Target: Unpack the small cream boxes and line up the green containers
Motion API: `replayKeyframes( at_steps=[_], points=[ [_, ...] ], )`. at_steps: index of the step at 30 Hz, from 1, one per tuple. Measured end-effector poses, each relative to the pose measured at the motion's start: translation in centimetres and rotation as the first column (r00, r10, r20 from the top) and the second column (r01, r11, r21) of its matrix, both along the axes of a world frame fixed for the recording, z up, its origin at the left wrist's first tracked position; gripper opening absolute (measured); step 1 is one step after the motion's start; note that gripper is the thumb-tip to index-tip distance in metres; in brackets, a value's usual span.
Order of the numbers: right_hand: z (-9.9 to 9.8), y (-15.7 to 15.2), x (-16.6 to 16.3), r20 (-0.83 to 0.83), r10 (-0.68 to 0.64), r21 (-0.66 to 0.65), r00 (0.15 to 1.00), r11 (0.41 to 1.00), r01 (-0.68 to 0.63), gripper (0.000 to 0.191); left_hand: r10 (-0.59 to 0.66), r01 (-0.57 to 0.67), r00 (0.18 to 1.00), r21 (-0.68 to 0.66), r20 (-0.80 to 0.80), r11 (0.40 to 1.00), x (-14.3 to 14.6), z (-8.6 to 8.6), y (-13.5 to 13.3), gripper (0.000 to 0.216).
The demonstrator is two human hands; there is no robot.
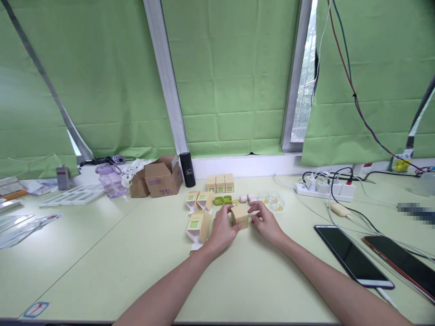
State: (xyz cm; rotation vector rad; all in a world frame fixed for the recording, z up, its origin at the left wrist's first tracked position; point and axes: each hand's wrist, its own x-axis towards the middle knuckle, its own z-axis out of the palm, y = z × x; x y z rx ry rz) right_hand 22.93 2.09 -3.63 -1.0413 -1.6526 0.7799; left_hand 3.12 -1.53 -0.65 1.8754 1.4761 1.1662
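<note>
My left hand (222, 230) grips a small tan cardboard box (239, 216) from its left side, thumb at the front and fingers at the back. The box stands upright on the table with its top closed. To the right of it, my right hand (267, 222) has bent fingers held apart and appears to hold nothing. Left of my left hand lies a tan box with a green window (199, 226), its flaps open toward me. Two similar open boxes (199, 200) lie behind it. A green two-part case (223, 200), pale pink cylinders (247, 198) and clear round containers (273, 200) sit beyond my hands.
Three closed tan boxes (220, 184) stand in a row at the back. Further left are a black tumbler (187, 169), a brown carton (163, 179) and a purple bottle (111, 181). A power strip (324, 191), cables and two phones (353, 256) (404, 262) occupy the right side.
</note>
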Motion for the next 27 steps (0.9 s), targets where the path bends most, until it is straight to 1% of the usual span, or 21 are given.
replayKeyframes(
  at_steps=[5,8,11,13,16,18,23,27],
  points=[
    [0.3,-0.3,-0.2,0.023,-0.021,0.021,1.000,1.000,0.020,0.037,0.022,-0.021,1.000,-0.028,0.017,0.999,0.1,-0.3,0.3,0.051],
    [0.8,-0.8,-0.2,0.048,-0.060,0.040,0.997,0.997,0.058,0.033,0.017,-0.016,1.000,-0.044,0.024,0.999,0.1,-0.3,0.4,0.048],
    [1.3,-1.2,-0.3,0.060,-0.101,0.076,0.993,0.992,0.096,0.030,0.025,-0.025,1.000,-0.053,0.011,0.998,0.3,0.0,0.2,0.046],
    [1.6,-1.5,-0.4,0.069,-0.117,0.104,0.991,0.989,0.109,0.028,0.046,-0.046,0.999,-0.033,-0.010,0.998,0.4,0.3,-0.1,0.046],
    [1.9,-1.8,-0.4,0.081,-0.119,0.142,0.990,0.984,0.107,0.027,0.087,-0.085,0.995,0.040,-0.051,0.996,0.6,0.9,-0.5,0.048],
    [2.0,-2.1,-0.5,0.084,-0.109,0.170,0.990,0.981,0.094,0.028,0.095,-0.086,0.993,0.115,-0.072,0.990,0.6,1.3,-0.8,0.050],
    [2.3,-2.8,-0.7,0.104,-0.088,0.258,0.991,0.964,0.059,0.033,0.076,-0.024,0.984,0.309,-0.160,0.951,0.6,1.6,-1.2,0.049],
    [2.4,-3.2,-0.8,0.135,-0.095,0.309,0.986,0.950,0.049,0.035,0.073,0.035,0.969,0.419,-0.238,0.907,0.4,1.3,-1.3,0.048]
  ],
)
